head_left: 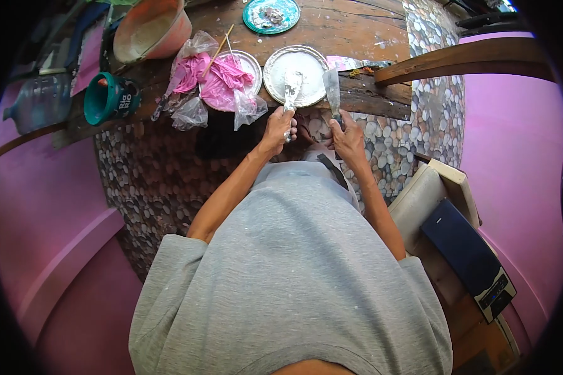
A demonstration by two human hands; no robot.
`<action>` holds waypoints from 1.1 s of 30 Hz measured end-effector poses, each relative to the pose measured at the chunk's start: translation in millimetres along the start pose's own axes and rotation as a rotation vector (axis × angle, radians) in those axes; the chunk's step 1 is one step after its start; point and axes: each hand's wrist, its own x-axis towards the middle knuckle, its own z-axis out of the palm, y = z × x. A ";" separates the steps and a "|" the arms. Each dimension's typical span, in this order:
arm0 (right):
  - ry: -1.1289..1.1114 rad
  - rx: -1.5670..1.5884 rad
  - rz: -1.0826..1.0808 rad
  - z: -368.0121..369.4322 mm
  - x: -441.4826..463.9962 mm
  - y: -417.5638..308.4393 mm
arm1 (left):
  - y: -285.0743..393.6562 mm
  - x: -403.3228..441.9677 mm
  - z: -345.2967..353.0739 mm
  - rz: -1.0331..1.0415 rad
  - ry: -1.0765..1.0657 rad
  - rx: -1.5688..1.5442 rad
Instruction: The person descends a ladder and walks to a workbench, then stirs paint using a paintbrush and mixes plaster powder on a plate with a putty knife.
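we see soft light, brighter at right, left floor (159,200) dim, dark shadow beneath the table (356,37), walls (513,150) bowed, corners black

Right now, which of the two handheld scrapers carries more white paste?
The scraper in the left hand: it is thickly smeared with white, whereas the right hand holds one with a mostly bare, greyish blade.

Shows dull metal on right scraper (332,89), rough finish on left scraper (291,89), scuffed wood on table (347,31), smooth plastic on bucket (125,99), matt cloth on shirt (294,250).
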 end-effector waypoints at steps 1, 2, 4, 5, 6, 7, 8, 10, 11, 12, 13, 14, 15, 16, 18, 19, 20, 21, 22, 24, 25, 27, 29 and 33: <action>0.004 0.003 0.003 2.5 0.2 -1.0 | -0.6 -1.0 -0.3 -0.017 0.028 -0.030; 0.026 -0.174 -0.115 5.5 0.9 -2.1 | -1.0 -1.6 -0.2 -0.034 0.056 -0.062; 0.064 -0.534 -0.346 11.6 1.1 -3.4 | -6.2 2.0 -2.7 -0.059 0.059 -0.088; 0.036 -0.582 -0.334 15.0 0.9 -2.6 | -6.9 2.7 -3.4 -0.059 0.066 -0.073; 0.035 -0.582 -0.331 18.6 -1.4 -3.1 | -7.8 3.3 -3.8 -0.060 0.072 -0.058; 0.022 -0.650 -0.310 22.3 -5.7 -3.6 | -7.9 2.9 -2.8 -0.064 0.072 -0.059; 0.009 -0.718 -0.290 25.3 -9.2 -3.8 | -8.1 2.8 -1.3 -0.052 0.092 -0.027; -0.009 -0.715 -0.284 31.6 -13.3 -2.1 | -8.6 2.5 1.4 -0.043 0.115 0.003; -0.027 -0.725 -0.265 34.9 -16.0 -4.5 | -9.2 2.5 3.1 -0.036 0.124 -0.001; -0.045 -0.736 -0.246 38.1 -17.7 -7.0 | -10.1 2.5 5.1 -0.030 0.133 -0.005; -0.045 -0.736 -0.243 42.1 -16.0 -10.2 | -11.2 2.0 7.8 -0.033 0.132 -0.005; -0.077 -0.737 -0.212 46.0 -11.4 -13.7 | -12.8 1.3 11.1 -0.014 0.129 -0.031; -0.108 -0.737 -0.181 47.3 -7.1 -15.8 | -14.2 0.7 14.2 0.005 0.125 -0.057; -0.107 -0.736 -0.178 47.0 -3.1 -16.5 | -15.5 2.2 16.2 0.003 0.124 -0.056; -0.069 -0.690 -0.235 48.7 1.9 -18.2 | -16.2 4.6 16.2 0.013 0.141 -0.052; -0.070 -0.685 -0.233 49.1 -6.3 -21.7 | -15.2 2.3 14.6 0.011 0.143 -0.048; -0.084 -0.689 -0.267 47.2 -20.1 -27.0 | -13.1 -0.4 14.8 -0.013 0.141 -0.031; -0.095 -0.695 -0.302 45.4 -26.2 -30.5 | -10.3 -1.0 16.3 -0.036 0.137 -0.015; -0.092 -0.697 -0.299 44.4 -22.2 -31.1 | -9.9 -0.8 17.9 -0.037 0.133 -0.016; -0.103 -0.695 -0.261 43.6 -7.0 -30.0 | -12.2 -4.0 20.2 0.001 0.168 0.031; -0.109 -0.685 -0.239 46.2 2.5 -29.5 | -11.6 -2.2 20.7 0.033 0.176 0.078; -0.121 -0.698 -0.254 45.4 -0.8 -27.5 | -10.3 -5.8 19.4 0.016 0.180 0.065; -0.126 -0.743 -0.259 41.8 -10.0 -34.4 | -8.1 -7.3 21.1 0.001 0.179 0.043; -0.128 -0.747 -0.229 46.4 21.9 -34.8 | -8.5 -10.7 22.4 -0.003 0.182 0.084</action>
